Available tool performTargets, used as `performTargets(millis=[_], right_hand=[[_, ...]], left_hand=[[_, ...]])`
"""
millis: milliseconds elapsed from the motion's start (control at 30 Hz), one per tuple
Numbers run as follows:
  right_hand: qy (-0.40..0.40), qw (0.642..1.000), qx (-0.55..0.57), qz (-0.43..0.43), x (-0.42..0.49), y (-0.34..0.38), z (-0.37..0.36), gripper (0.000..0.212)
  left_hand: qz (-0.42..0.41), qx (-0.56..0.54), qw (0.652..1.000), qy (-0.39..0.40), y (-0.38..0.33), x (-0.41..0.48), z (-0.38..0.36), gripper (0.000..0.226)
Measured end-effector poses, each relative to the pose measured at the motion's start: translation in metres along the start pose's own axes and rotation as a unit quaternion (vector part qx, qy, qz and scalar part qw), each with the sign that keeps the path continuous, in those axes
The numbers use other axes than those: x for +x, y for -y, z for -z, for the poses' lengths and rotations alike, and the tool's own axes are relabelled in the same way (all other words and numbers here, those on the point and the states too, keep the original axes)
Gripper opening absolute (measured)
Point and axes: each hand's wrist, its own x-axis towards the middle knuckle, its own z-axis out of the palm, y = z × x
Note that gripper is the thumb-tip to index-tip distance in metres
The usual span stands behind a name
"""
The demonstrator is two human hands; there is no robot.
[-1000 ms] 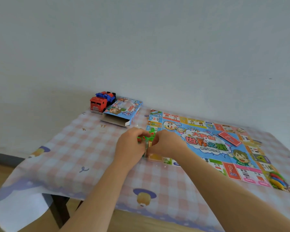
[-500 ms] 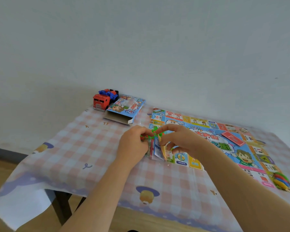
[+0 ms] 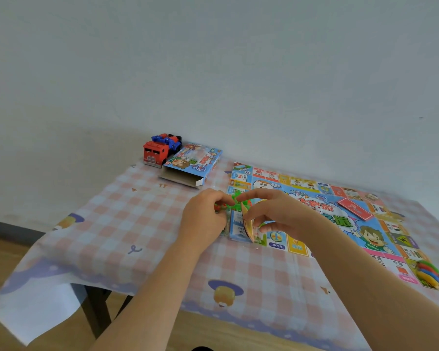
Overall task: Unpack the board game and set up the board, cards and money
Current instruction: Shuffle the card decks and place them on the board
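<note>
Within the last second the right hand (image 3: 276, 214) drew apart from the left hand (image 3: 203, 219), against which it had been pressed over the packet (image 3: 228, 207) at the near left corner of the board (image 3: 365, 239). Its fingers uncurled and spread, the forefinger stretched out over the packet's top. Its thumb and lower fingers tipped a yellow-backed card (image 3: 247, 224) up onto its edge. A blue card (image 3: 237, 228), covered before, came into sight lying flat beneath it.

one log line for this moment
phase: unpacking | left hand: grips plastic pieces | right hand: pinches card pack | board: laid flat
</note>
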Motion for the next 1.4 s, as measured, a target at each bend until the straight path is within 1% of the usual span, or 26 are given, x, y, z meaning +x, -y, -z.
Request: performTargets(millis=[200, 333, 500, 633, 800, 1100, 1400], right_hand=[[0.011, 1.000, 0.023, -0.004, -0.001, -0.002, 0.002, 0.040], [0.013, 0.999, 0.034, -0.004, 0.001, -0.004, 0.003, 0.036], [-0.008, 0.999, 0.040, 0.004, 0.002, -0.004, 0.001, 0.028], [-0.028, 0.999, 0.032, 0.021, 0.002, -0.003, -0.001, 0.028], [-0.017, 0.998, 0.046, 0.042, 0.000, -0.008, 0.003, 0.035], [-0.004, 0.995, 0.090, 0.039, -0.003, -0.011, 0.005, 0.033], [0.007, 0.995, 0.087, 0.046, -0.003, -0.014, 0.007, 0.029]], left_hand=[[0.005, -0.007, 1.000, -0.002, 0.000, 0.000, 0.000, 0.033], [0.004, -0.007, 1.000, -0.001, 0.001, 0.000, 0.000, 0.034], [0.003, 0.001, 1.000, 0.001, 0.002, 0.001, 0.000, 0.033], [0.003, -0.001, 1.000, -0.001, 0.002, 0.001, 0.000, 0.030], [0.003, 0.001, 1.000, -0.003, 0.001, 0.001, 0.000, 0.029], [0.004, -0.007, 1.000, -0.006, 0.002, 0.001, -0.001, 0.031], [0.005, -0.007, 1.000, -0.006, 0.001, 0.001, 0.000, 0.032]])
